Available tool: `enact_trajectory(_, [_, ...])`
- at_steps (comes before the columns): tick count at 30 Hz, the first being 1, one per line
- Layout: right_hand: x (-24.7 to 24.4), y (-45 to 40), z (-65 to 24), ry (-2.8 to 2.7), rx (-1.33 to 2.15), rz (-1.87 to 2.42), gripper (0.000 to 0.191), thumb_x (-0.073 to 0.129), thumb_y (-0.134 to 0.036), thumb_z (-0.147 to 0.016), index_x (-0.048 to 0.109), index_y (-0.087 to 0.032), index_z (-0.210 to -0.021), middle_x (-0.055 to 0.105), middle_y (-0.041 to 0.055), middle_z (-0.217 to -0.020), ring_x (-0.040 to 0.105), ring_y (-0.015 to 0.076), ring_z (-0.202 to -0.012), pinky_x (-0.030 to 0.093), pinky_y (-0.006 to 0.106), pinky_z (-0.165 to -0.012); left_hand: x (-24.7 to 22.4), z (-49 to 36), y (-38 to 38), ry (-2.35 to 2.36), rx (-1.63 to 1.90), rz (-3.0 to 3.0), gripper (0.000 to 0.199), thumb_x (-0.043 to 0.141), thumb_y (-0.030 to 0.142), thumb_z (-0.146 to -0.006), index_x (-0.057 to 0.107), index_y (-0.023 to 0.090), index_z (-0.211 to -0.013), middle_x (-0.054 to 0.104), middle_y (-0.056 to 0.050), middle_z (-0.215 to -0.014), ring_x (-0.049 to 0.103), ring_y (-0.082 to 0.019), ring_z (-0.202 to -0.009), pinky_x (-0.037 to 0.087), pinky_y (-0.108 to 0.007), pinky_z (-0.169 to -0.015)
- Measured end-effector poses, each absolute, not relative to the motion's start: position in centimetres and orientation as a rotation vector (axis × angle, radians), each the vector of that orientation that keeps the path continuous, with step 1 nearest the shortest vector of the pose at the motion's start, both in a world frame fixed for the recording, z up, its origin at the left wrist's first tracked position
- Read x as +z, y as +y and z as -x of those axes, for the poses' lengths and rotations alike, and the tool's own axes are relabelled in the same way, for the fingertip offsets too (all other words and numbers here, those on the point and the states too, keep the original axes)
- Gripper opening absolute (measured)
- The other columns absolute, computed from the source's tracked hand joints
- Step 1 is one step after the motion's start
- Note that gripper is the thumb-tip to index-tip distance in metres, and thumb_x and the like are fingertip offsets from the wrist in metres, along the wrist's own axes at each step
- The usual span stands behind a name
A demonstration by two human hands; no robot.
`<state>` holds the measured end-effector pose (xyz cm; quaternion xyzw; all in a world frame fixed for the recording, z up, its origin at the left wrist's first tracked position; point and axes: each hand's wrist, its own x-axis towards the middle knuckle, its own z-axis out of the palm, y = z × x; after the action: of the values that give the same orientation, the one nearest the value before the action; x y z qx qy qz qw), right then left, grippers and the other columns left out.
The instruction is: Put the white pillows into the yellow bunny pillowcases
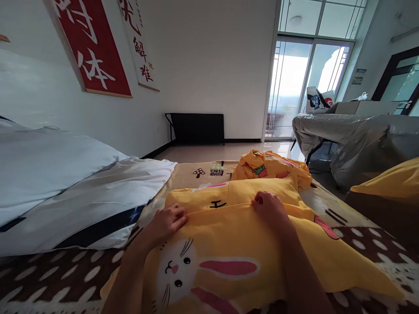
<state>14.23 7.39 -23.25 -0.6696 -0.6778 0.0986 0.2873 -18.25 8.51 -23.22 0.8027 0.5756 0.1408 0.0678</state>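
Note:
A yellow pillowcase (229, 244) printed with a white, pink-eared rabbit lies spread in front of me. Its far edge runs across the middle, over more yellow cloth (242, 189) with black marks. My left hand (168, 220) is closed on the left part of that edge, thumb and fingers pinching the fabric. Further right along the same edge, my right hand (270, 209) is closed with curled fingers on the cloth; its fingertips are partly hidden. Beyond them sits a crumpled bundle of orange-yellow fabric (271, 165) with a carrot print.
White pillows (49, 161) with dark bands are at the left. Under everything lies a brown and beige patterned blanket (363, 244). A plastic-covered table (353, 124) stands at the right, near a cardboard box (376, 213). A black folded panel (198, 128) leans against the far wall.

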Motion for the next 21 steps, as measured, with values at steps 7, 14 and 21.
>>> enact_trajectory(7, [-24.0, 7.8, -13.7, -2.061, 0.344, 1.521, 0.029, 0.068, -0.035, -0.074, 0.066, -0.022, -0.100, 0.063, 0.0053, -0.109, 0.054, 0.0217, -0.106, 0.033, 0.034, -0.091, -22.8, 18.5, 8.2, 1.583, 0.986, -2.140, 0.036, 0.045, 0.054, -0.082, 0.051, 0.020, -0.073, 0.057, -0.001, -0.076, 0.051, -0.016, -0.078, 0.043, -0.023, -0.069])
enact_trajectory(14, [-24.8, 8.8, -13.5, -2.009, 0.368, 1.543, 0.014, 0.056, -0.028, -0.083, 0.066, -0.019, -0.084, 0.065, 0.0038, -0.091, 0.058, 0.0171, -0.087, 0.038, 0.026, -0.078, -26.2, 18.8, 10.7, 1.595, 0.864, -2.129, 0.044, 0.040, 0.061, -0.081, 0.040, 0.020, -0.066, 0.045, 0.003, -0.063, 0.045, -0.014, -0.064, 0.041, -0.025, -0.062])
enact_trajectory(21, [-27.7, 10.8, -13.5, -1.846, 0.183, 1.857, 0.051, 0.037, -0.045, -0.095, 0.045, -0.017, -0.136, 0.041, 0.0130, -0.146, 0.035, 0.0260, -0.135, 0.023, 0.042, -0.108, -28.7, 20.5, 12.0, 1.764, 0.620, -2.139, 0.063, 0.039, 0.069, -0.077, 0.058, 0.017, -0.107, 0.064, -0.014, -0.117, 0.058, -0.030, -0.110, 0.045, -0.039, -0.092])
